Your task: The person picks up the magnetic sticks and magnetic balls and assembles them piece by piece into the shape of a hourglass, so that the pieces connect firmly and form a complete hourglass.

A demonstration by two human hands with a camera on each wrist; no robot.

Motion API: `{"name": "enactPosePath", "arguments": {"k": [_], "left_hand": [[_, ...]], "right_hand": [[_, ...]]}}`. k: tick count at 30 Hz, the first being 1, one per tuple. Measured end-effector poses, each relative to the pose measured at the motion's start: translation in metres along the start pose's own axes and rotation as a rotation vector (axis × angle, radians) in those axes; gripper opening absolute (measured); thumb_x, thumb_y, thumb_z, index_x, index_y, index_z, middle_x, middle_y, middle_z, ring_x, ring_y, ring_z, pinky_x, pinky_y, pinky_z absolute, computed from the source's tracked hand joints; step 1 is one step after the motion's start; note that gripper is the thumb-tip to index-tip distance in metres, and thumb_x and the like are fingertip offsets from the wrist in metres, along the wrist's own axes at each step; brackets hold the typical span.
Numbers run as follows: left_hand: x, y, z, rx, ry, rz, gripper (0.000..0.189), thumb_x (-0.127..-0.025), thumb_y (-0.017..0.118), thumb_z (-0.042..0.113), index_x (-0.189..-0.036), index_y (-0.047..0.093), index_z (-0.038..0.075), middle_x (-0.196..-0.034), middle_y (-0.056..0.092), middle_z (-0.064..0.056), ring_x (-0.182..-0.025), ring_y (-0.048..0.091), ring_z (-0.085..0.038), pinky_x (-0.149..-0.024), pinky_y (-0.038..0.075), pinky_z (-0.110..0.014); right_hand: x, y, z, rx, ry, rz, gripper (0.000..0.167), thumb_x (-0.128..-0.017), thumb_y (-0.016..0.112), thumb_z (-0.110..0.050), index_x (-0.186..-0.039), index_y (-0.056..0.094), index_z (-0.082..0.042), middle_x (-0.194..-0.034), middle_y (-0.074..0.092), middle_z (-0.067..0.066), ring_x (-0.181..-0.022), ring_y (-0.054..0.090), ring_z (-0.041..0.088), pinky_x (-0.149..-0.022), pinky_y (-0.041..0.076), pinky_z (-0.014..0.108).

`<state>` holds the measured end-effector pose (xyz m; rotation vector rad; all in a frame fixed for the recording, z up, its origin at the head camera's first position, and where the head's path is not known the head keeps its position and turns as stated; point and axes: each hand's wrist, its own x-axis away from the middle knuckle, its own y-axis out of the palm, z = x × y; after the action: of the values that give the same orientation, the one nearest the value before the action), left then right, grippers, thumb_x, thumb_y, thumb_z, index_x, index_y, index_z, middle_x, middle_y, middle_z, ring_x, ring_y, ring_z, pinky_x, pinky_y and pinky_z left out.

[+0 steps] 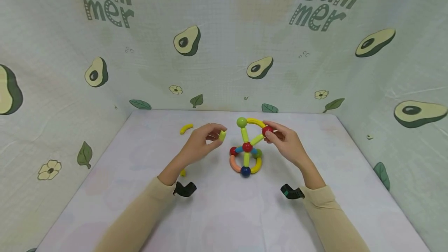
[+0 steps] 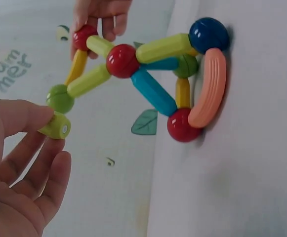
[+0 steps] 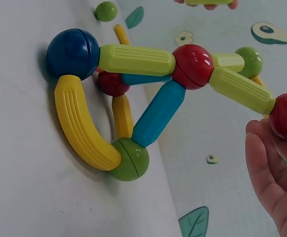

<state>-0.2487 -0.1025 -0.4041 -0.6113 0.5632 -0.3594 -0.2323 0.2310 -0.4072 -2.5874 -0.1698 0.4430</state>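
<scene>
A ball-and-rod construction toy model stands on the table, its dark blue ball (image 1: 245, 171) at the near side of a ring of curved rods. Light green and blue straight rods rise to a red ball (image 1: 247, 147) in the middle. From there, two light green rods lead up to a green ball (image 1: 242, 122) and another red ball (image 3: 285, 116), joined by a yellow curved rod (image 1: 256, 121). My right hand (image 1: 288, 147) pinches that upper red ball. Left of the model, my left hand (image 1: 197, 143) pinches a loose light green rod (image 2: 58, 126), its dotted end showing.
A loose yellow curved rod (image 1: 186, 128) lies on the table beyond my left hand. Another yellow piece (image 1: 183, 173) is partly hidden by my left wrist. A loose green ball (image 3: 105, 11) lies behind the model. Printed cloth (image 1: 217, 84) hangs at the table's back edge.
</scene>
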Motion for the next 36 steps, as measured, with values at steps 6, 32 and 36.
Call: {"name": "enactPosePath", "arguments": {"k": [6,32,36], "left_hand": [[-0.009,0.027,0.016,0.047,0.018,0.001,0.040,-0.098,0.076,0.007,-0.136,0.066,0.014,-0.121,0.070,-0.002,-0.105,0.070,-0.016,-0.096,0.060,-0.031],[-0.033,0.072,0.029,0.086,0.001,0.060,0.040,-0.096,0.079,0.007,-0.135,0.067,0.013,-0.116,0.069,0.000,-0.104,0.069,-0.013,-0.092,0.059,-0.021],[-0.032,0.074,0.027,0.108,0.004,0.070,0.041,-0.095,0.080,0.007,-0.134,0.067,0.014,-0.118,0.069,-0.001,-0.105,0.070,-0.013,-0.094,0.059,-0.024]], "right_hand": [[0.000,0.000,0.000,0.005,0.004,0.001,0.046,-0.109,0.063,-0.027,-0.154,0.057,-0.017,-0.129,0.069,0.015,-0.102,0.075,0.028,-0.090,0.053,0.013],[-0.001,-0.001,0.001,0.023,0.003,-0.004,0.047,-0.110,0.061,-0.029,-0.155,0.056,-0.017,-0.130,0.069,0.015,-0.101,0.075,0.029,-0.091,0.053,0.013],[-0.001,0.000,0.002,0.017,0.009,-0.007,0.047,-0.110,0.061,-0.029,-0.155,0.056,-0.017,-0.130,0.068,0.015,-0.102,0.075,0.031,-0.091,0.052,0.012]]}}
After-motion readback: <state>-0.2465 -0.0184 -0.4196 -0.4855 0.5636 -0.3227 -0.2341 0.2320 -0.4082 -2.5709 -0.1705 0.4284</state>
